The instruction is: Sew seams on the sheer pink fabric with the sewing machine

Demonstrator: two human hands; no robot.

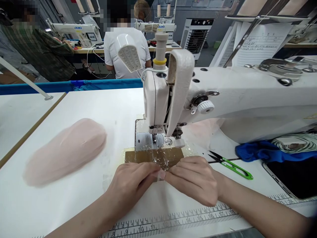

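My left hand (137, 180) and my right hand (194, 178) meet in front of the sewing machine (158, 99), fingertips pinched together. Between them shows a small bit of thin, pale pink fabric (160, 174), mostly hidden by my fingers. Just beyond my hands is a brown taped patch (141, 156), and past it the metal needle plate (143, 140) lies under the presser foot. To the left, a sheer pale pink fabric piece (66, 150) lies flat on the white table. More pale pink fabric (201, 132) sits behind the needle area.
Green thread snips (236, 169) lie right of my right hand, points toward the machine. Beyond are a blue cloth (257, 151), a coiled cable (294, 142) and a phone (294, 175). A ruler strip (183, 221) runs along the front edge. Two people sit at machines ahead.
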